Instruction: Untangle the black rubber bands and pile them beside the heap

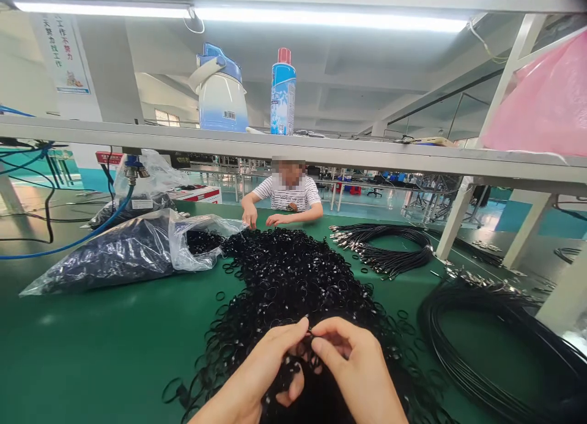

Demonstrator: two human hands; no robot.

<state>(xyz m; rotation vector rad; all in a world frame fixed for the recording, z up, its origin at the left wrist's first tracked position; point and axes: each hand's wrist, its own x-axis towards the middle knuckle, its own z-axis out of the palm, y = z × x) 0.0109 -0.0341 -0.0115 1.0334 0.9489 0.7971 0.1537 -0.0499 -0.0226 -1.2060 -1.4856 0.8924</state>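
A large heap of small black rings [293, 277] spreads over the green table in front of me. Low over its near side, my left hand [277, 360] is curled around several black rings that lie in its palm, with the thumb and forefinger tips raised. My right hand [351, 357] meets it there, thumb and forefinger pinched on a small black ring at the left fingertips. The fingers partly hide that ring. Some loose rings lie scattered around the heap's edges.
Left of the heap lies an open clear plastic bag [123, 247] full of black rings. Coiled black cables [398, 247] and a bigger cable coil [440, 350] lie to the right. Across the table sits a person [293, 195], hands at the heap. A shelf [293, 144] spans above.
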